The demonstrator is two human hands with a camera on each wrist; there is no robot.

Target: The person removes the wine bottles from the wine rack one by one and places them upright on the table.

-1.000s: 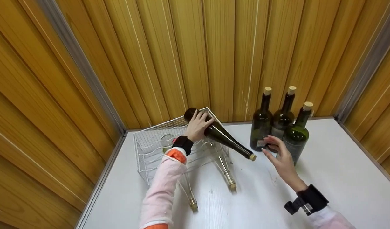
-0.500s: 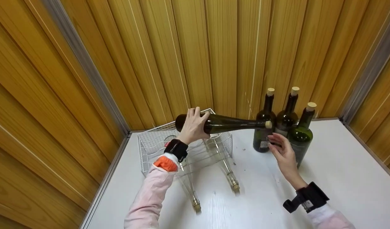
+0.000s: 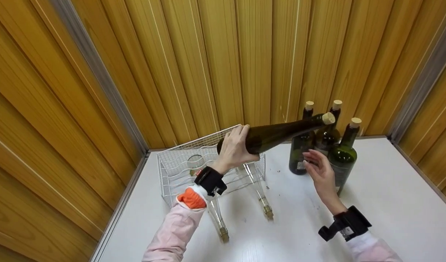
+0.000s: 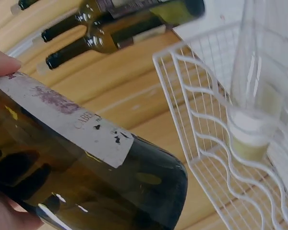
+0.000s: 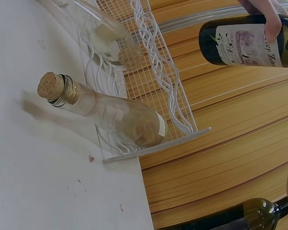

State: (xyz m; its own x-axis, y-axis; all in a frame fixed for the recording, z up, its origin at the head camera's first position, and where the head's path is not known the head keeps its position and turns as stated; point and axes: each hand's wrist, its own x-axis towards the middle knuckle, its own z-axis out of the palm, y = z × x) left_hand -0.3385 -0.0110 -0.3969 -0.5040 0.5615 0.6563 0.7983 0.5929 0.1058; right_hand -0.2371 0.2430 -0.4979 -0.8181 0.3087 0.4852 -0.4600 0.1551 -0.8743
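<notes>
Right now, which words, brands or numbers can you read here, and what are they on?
"CABE", then unclear: on the label of the dark bottle in the left hand.
Larger letters on that label, right wrist view: too blurred to be sure.
Standing bottles: print too small or blurred.
Clear bottles in the rack: nothing readable.

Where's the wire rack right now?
In the head view, the white wire rack stands on the table near the wooden wall, left of the three upright bottles, partly hidden by the left hand.
</notes>
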